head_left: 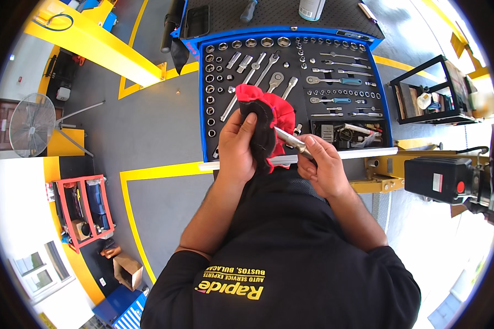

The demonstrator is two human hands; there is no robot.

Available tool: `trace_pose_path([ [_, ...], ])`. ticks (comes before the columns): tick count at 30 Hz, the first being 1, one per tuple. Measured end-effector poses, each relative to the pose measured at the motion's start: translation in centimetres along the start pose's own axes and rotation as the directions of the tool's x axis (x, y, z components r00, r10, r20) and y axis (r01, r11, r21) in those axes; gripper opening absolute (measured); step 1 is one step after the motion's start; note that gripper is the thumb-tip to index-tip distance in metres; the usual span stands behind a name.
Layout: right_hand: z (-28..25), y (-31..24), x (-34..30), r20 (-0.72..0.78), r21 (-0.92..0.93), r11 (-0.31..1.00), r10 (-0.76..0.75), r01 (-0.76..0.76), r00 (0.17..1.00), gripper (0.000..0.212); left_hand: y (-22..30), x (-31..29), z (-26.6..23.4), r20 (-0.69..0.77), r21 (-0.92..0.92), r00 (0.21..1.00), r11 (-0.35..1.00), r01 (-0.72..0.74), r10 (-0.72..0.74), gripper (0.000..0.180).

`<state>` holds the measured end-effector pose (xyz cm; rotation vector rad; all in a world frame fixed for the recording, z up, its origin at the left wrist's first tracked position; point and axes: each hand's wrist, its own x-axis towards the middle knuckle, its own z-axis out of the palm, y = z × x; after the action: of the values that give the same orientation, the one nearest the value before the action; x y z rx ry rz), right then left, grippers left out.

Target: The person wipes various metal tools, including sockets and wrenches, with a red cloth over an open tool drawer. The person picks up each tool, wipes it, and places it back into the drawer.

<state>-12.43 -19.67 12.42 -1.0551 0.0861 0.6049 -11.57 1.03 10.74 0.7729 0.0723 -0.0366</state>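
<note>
My left hand (236, 147) is closed on a crumpled red and black cloth (281, 111), thumb pressed on its dark side. A silvery metal tool with a round shaft (290, 139) slants out of the cloth, and my right hand (325, 164) grips its near end. The cloth hides the tool's far end, so its exact kind does not show. Both hands are above the front of an open blue tool drawer (203, 104). Sockets line its dark foam, with a ratchet (275, 82) and several other hand tools lying in cutouts.
On the cabinet top are a phone-like black device (197, 21), a screwdriver handle (249, 11) and a white can (311, 8). A yellow post (104, 46) and fan (33, 125) stand left. To the right are a black-framed cart (433, 90) and black motor unit (438, 179).
</note>
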Motion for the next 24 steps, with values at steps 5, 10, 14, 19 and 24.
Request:
trace_pose_path([
  [5, -1.0, 0.0, -0.2, 0.079, 0.266, 0.954, 0.121, -0.138, 0.989, 0.039, -0.4, 0.1, -0.3, 0.079, 0.596, 0.971, 0.77, -0.227, 0.225, 0.024],
  [10, -1.4, 0.7, 0.0, 0.042, 0.202, 0.971, 0.123, -0.129, 0.992, 0.035, -0.4, 0.7, -1.6, 0.099, 0.679, 0.973, 0.701, -0.218, 0.207, 0.018],
  [14, -1.5, 1.2, 0.2, -0.003, 0.089, 0.994, 0.062, -0.062, 0.998, 0.033, -0.6, 1.9, -2.2, 0.01, 0.721, 0.996, 0.69, -0.069, 0.089, 0.019],
  [19, -4.1, 1.4, 0.8, -0.031, 0.193, 0.975, 0.114, -0.106, 0.993, 0.03, 0.1, 2.2, -2.6, 0.071, 0.668, 0.989, 0.742, 0.047, -0.127, 0.019],
  [24, -3.4, 2.1, 1.3, -0.097, 0.029, 0.998, 0.059, -0.056, 0.994, 0.031, -2.6, 2.7, -3.2, 0.065, 0.796, 0.995, 0.598, -0.098, 0.076, 0.019],
])
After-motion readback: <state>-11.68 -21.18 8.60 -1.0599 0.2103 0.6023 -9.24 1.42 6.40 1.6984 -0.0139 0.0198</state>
